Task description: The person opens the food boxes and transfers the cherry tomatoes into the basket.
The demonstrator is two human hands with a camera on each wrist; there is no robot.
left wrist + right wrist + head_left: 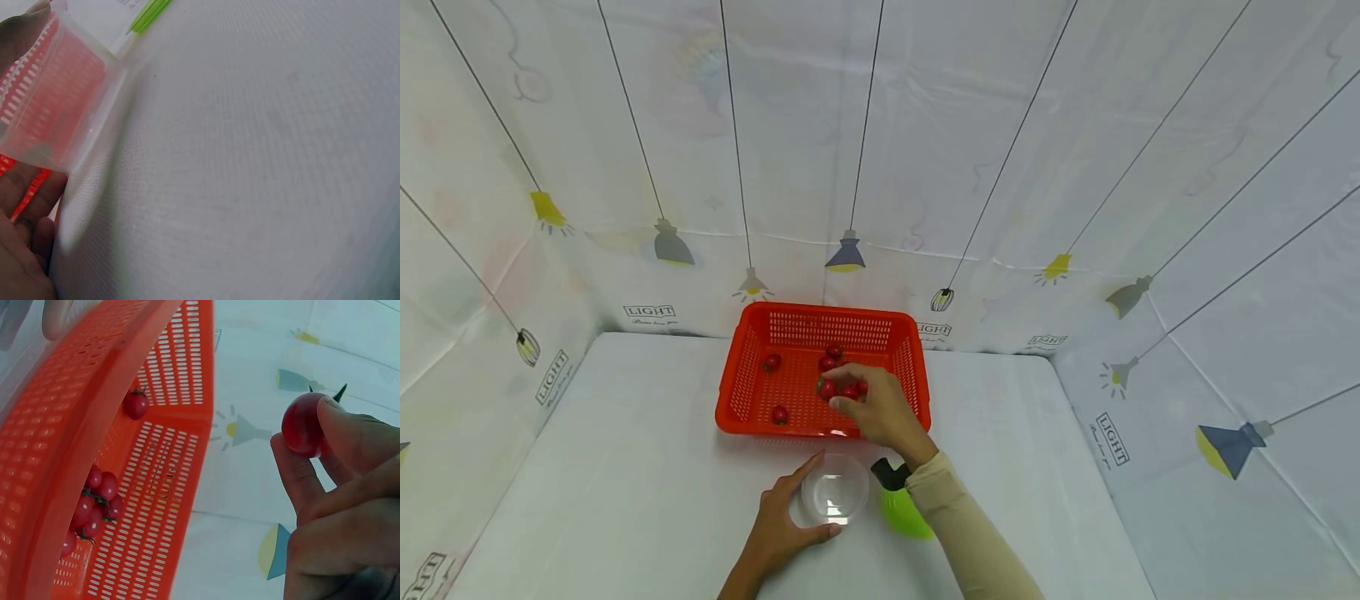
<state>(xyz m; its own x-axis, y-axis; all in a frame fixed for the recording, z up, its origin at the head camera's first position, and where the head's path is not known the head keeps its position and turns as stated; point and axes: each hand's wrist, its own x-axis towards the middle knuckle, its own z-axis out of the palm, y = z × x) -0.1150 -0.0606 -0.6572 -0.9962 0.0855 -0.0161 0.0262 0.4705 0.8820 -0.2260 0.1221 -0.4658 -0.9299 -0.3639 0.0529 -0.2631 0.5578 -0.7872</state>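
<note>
My right hand (pixel 880 408) pinches a red cherry tomato (pixel 303 425) with green leaf tips between thumb and fingers, above the orange-red slotted basket (pixel 727 379). Several more cherry tomatoes (pixel 94 503) lie in the basket, some bunched together and others apart; in the head view my right hand covers part of the bunch. A clear plastic bowl (pixel 835 487) stands upright on the table in front of the basket. My left hand (pixel 781 527) holds it from the left, thumb at the near side and fingers at the far side. No tomatoes show inside the bowl.
A bright green object (pixel 904 512) sits right of the bowl, partly hidden under my right forearm. A black piece (pixel 890 475) is at my right wrist. The white-covered table (pixel 647 467) meets sheet walls (pixel 880 150) printed with lamps behind the basket and at both sides.
</note>
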